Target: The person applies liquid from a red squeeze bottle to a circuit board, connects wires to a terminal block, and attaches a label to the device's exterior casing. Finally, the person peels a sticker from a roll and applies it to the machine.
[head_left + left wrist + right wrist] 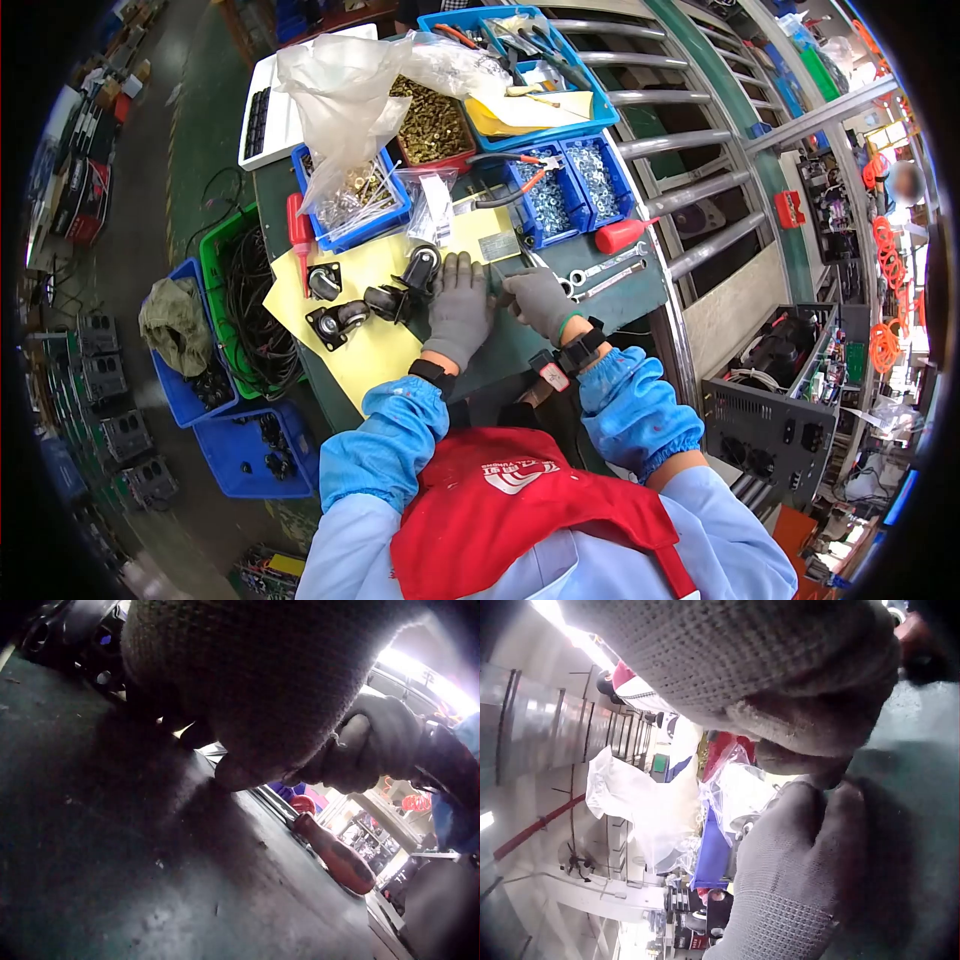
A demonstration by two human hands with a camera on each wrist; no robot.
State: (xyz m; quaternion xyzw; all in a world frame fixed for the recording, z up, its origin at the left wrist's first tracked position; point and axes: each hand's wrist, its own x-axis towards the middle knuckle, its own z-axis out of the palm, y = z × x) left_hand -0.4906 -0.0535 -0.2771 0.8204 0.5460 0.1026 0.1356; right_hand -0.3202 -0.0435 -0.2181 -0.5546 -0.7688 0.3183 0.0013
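Observation:
In the head view my left hand (pixel 460 312), in a grey knit glove, lies with its fingers extended over the green table and the edge of a yellow sheet (pixel 375 365). Black casters (pixel 385 302) sit just left of it. My right hand (pixel 541 303), gloved too, has curled fingers beside the left; its fingertips come close to the left hand's fingers (pixel 810 817) in the right wrist view. Whether those curled fingers pinch something I cannot tell. Wrenches (pixel 610 278) lie right of it. A screwdriver with a red handle (pixel 337 859) rests on the table in the left wrist view.
Blue bins of screws and nuts (pixel 550 205), a red bin of brass fasteners (pixel 430 130) and plastic bags (pixel 335 95) crowd the table's back. A long red-handled tool (pixel 299 225) lies at left. Metal rollers (pixel 690 145) run along the right side.

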